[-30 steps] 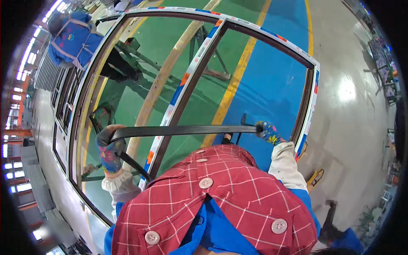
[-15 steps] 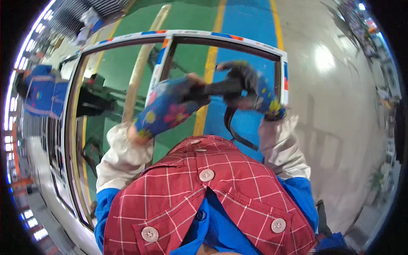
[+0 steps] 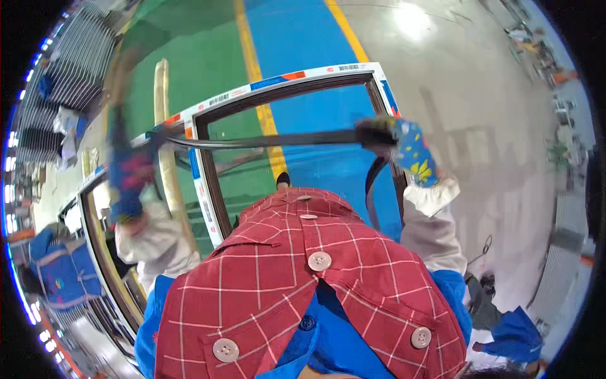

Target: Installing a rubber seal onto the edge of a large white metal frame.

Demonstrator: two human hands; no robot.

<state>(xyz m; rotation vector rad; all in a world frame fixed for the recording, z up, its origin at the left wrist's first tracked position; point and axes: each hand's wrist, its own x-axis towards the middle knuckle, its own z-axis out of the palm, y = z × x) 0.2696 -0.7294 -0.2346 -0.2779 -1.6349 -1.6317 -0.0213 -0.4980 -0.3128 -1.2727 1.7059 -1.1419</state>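
Note:
A long black flexible strip (image 3: 284,139) stretches nearly straight across the frame in front of me, and its tail hangs down below my right hand. My right hand (image 3: 379,136), in a dark glove with a blue flowered cuff, is closed around the strip. My left hand (image 3: 132,151), in a blue flowered covering, is raised at the far left, where the strip's other end reaches it; motion smears its fingers. Below both hands stands a large rectangular window frame (image 3: 290,79) with dark inner edges and white film marked in blue and orange. A divider bar (image 3: 205,189) splits it.
A pale wrapped bar (image 3: 163,95) lies behind the frame's left part. A person in blue (image 3: 63,265) works at the left, and another in blue (image 3: 511,335) is at the lower right. Stacked long profiles (image 3: 79,69) stand at the far left.
My hands have moved far apart, the left one swinging out to the left and the right one slightly rightward. The strip between them is now drawn out long. My view has shifted.

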